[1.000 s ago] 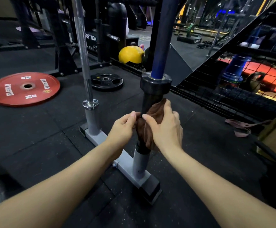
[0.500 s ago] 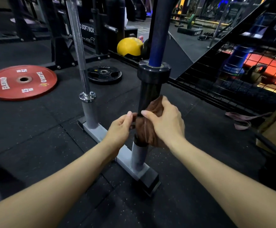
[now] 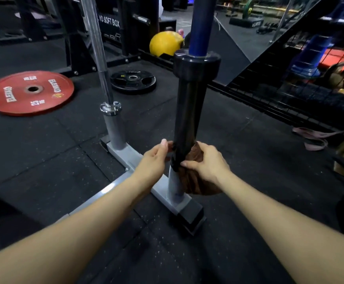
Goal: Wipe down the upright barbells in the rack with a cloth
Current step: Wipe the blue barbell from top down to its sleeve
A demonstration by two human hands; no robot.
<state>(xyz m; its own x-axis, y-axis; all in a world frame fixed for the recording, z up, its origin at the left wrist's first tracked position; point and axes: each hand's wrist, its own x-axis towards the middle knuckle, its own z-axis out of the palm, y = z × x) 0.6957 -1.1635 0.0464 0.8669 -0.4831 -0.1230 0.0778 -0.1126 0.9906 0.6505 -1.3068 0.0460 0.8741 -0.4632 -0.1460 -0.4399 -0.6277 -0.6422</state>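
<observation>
Black rubber floor [image 3: 238, 160]; red plate [image 3: 29, 93] flat.

— How is the light?
— Dim overall. The black floor [image 3: 238, 160] swallows most of it, with faint specks showing. A soft sheen runs down the black sleeve [image 3: 185, 119] and the steel bar [image 3: 97, 48].

— Any blur?
— The forearms at the bottom edge are soft and stretched by the wide lens. The far background is darker, with small bright spots, and the mesh [image 3: 290, 95] looks murky.
</observation>
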